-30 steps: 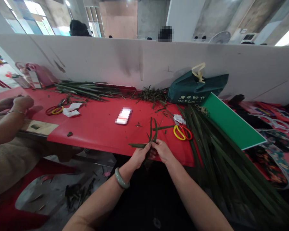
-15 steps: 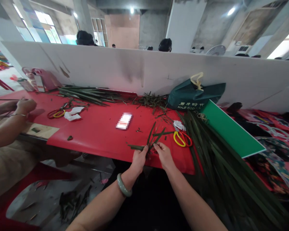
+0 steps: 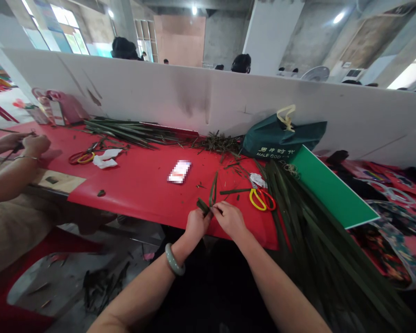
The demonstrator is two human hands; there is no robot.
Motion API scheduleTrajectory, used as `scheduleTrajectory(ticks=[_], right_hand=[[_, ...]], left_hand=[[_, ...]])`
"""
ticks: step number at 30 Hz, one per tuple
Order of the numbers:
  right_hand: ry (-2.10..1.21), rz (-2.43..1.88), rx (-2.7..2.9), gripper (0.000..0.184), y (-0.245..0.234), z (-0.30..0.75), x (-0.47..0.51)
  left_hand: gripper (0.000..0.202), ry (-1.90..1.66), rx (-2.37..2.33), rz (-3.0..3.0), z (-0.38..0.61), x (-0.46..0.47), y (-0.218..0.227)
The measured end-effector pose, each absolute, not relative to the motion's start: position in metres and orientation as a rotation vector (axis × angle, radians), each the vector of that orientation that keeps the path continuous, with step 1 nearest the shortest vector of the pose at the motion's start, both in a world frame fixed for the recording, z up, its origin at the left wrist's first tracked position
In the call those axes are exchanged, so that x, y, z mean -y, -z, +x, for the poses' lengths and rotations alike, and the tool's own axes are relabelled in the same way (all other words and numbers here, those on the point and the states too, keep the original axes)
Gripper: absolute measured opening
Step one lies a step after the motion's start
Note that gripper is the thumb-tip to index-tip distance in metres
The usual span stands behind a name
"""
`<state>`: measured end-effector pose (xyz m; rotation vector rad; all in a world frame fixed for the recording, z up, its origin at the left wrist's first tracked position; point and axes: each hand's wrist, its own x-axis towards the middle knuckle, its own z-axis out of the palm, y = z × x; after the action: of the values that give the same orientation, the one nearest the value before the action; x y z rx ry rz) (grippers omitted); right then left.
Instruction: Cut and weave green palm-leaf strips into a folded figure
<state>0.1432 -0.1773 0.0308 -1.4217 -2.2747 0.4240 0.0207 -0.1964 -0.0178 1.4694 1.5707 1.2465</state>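
At the front edge of the red-covered table, my left hand is closed on green leaf strips, with a bracelet on its wrist. One strip stands up from between the hands, and a short wider piece pokes out above the left fingers. My right hand pinches the strips right beside the left; its fingertips meet the left hand's. How the strips cross there is hidden by the fingers. A loose strip lies just beyond the right hand, pointing toward scissors with yellow and red handles.
Long leaves lie along the right, beside a green board and a dark green bag. A phone rests mid-table. Leaf scraps are heaped by the white partition. At left, a co-worker's hands work near other scissors.
My hands have drawn closer together, and the left has turned. The strips that spread left and right now show as one upright strip and a short piece. The co-worker's hands have shifted slightly.
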Motion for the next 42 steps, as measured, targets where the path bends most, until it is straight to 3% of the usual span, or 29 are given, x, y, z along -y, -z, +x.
scheduleTrajectory(ticks=[5,19,30,34,39,42], right_hand=[[-0.359,-1.541,2.35,0.022,-0.042,0.135,0.173],[-0.307,-1.578,2.451,0.018,-0.048,0.127,0.165],[-0.463,-1.463,2.365,0.018,-0.051,0.135,0.157],[-0.778,-1.378,1.934,0.028,-0.03,0.137,0.144],[-1.666,-1.16,1.347,0.027,0.004,0.124,0.138],[-1.846,-0.938,0.982,0.027,0.012,0.105,0.135]], left_hand=[[0.015,-1.345,-1.67,1.36,0.021,0.2,0.013],[0.051,-1.456,-1.581,1.268,0.019,0.205,0.008],[0.027,-1.422,-1.478,1.309,0.013,0.189,0.012],[0.02,-1.498,-1.382,1.04,0.009,0.173,0.006],[0.022,-1.583,-1.041,0.583,0.006,0.164,-0.002],[0.022,-1.541,-0.873,0.457,0.006,0.164,-0.004]])
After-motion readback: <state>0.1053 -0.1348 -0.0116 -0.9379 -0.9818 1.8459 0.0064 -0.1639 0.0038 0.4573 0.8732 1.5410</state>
